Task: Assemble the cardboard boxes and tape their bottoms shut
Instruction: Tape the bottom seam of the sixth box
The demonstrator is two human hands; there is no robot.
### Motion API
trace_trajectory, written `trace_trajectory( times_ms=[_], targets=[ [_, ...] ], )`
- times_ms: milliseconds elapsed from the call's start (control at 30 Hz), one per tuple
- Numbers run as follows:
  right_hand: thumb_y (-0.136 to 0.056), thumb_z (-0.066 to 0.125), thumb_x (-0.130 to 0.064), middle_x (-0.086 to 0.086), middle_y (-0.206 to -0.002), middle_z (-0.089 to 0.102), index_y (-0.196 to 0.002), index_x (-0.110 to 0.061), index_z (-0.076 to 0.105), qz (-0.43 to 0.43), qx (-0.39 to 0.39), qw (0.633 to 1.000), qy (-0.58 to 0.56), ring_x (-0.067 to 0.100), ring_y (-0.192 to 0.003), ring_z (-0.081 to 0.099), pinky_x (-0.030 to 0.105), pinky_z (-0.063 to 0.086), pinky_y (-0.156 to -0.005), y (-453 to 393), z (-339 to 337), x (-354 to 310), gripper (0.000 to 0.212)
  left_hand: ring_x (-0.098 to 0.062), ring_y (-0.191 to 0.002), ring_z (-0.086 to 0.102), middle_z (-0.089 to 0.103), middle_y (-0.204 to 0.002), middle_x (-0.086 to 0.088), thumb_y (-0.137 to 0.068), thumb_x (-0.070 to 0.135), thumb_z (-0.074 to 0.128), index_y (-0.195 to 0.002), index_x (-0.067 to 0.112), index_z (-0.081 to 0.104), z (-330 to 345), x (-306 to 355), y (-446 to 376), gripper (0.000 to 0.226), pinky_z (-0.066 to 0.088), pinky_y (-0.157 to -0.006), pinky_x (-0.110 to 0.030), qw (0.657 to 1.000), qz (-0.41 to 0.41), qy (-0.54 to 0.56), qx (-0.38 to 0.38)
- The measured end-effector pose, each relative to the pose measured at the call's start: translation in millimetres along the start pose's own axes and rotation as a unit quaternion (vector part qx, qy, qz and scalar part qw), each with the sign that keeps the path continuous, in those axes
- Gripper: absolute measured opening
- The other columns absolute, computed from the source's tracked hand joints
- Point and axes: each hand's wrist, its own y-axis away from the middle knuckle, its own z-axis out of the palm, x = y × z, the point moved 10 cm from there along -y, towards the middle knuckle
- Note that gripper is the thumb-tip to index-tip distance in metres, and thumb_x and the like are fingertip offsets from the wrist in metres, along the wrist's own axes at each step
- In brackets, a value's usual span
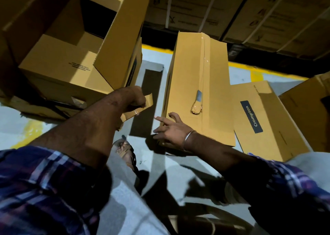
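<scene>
A long cardboard box point(189, 77) lies on the floor in the middle, its upper face closed with clear tape point(203, 56) along the seam. The tape ends in a crumpled wad point(196, 108) beside a small grey piece near the box's near end. My left hand point(135, 97) grips what looks like a roll of brown tape point(137, 109), held above the floor to the left of the box. My right hand point(167, 129) has its fingers spread at the box's near left corner and holds nothing.
Open assembled boxes point(67, 65) stand at the left. A flat Crompton box point(264, 120) lies to the right under the taped one, another carton point(310, 113) beyond it. Strapped cartons point(232, 8) are stacked behind a yellow floor line point(250, 70). My sandalled foot point(126, 152) is below.
</scene>
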Motion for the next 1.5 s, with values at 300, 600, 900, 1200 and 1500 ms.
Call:
trace_trajectory(
  times_ms=[300, 600, 900, 1200, 1500],
  targets=[
    [-0.095, 0.063, -0.048, -0.002, -0.088, 0.060, -0.089, -0.021, 0.060, 0.512, 0.261, 0.777, -0.258, 0.020, -0.080, 0.057, 0.033, 0.040, -0.064, 137.9, -42.5, 160.8, 0.028, -0.021, -0.079, 0.058, 0.061, -0.096, -0.010, -0.083, 0.027, 0.087, -0.119, 0.010, 0.056, -5.1, 27.5, 5.0, 0.050, 0.053, -0.078, -0.039, 0.990, 0.049, 0.121, 0.049],
    [-0.076, 0.074, -0.056, 0.001, -0.092, 0.070, -0.087, -0.021, 0.068, 0.610, 0.134, 0.705, -0.337, 0.028, -0.084, 0.067, 0.035, 0.056, -0.074, 126.6, 6.3, 184.4, 0.037, -0.016, -0.072, 0.066, 0.067, -0.091, -0.006, -0.088, 0.013, 0.081, -0.116, 0.021, 0.055, 2.0, 81.7, -5.7, 0.039, 0.055, -0.056, -0.029, 0.943, 0.085, 0.283, 0.154],
    [-0.076, 0.088, -0.018, 0.004, -0.083, 0.070, -0.088, -0.026, 0.065, 0.567, 0.307, 0.553, -0.528, 0.022, -0.073, 0.071, 0.040, 0.063, -0.069, 150.4, 17.3, 206.7, 0.027, -0.014, -0.064, 0.075, 0.076, -0.089, -0.008, -0.093, 0.017, 0.077, -0.118, 0.010, 0.056, -2.1, 96.0, -26.5, 0.033, 0.059, -0.050, -0.023, 0.920, 0.074, 0.279, 0.264],
    [-0.085, 0.080, -0.027, 0.005, -0.073, 0.070, -0.078, -0.011, 0.071, 0.649, 0.393, 0.463, -0.458, 0.027, -0.070, 0.065, 0.028, 0.047, -0.064, 255.6, 54.5, 257.0, 0.020, -0.016, -0.074, 0.058, 0.064, -0.113, -0.011, -0.092, 0.030, 0.078, -0.125, 0.013, 0.054, -0.2, 88.3, -36.7, 0.045, 0.041, -0.046, -0.025, 0.932, 0.016, 0.196, 0.305],
    [-0.102, 0.058, -0.027, 0.009, -0.085, 0.055, -0.087, -0.007, 0.054, 0.645, 0.364, 0.448, -0.500, 0.027, -0.082, 0.049, 0.032, 0.034, -0.071, 215.5, 78.4, 238.6, 0.025, -0.019, -0.093, 0.051, 0.061, -0.121, -0.011, -0.094, 0.029, 0.077, -0.129, 0.010, 0.055, 21.8, 96.0, -45.5, 0.046, 0.031, -0.044, -0.022, 0.902, -0.006, 0.350, 0.252]
  ],
)
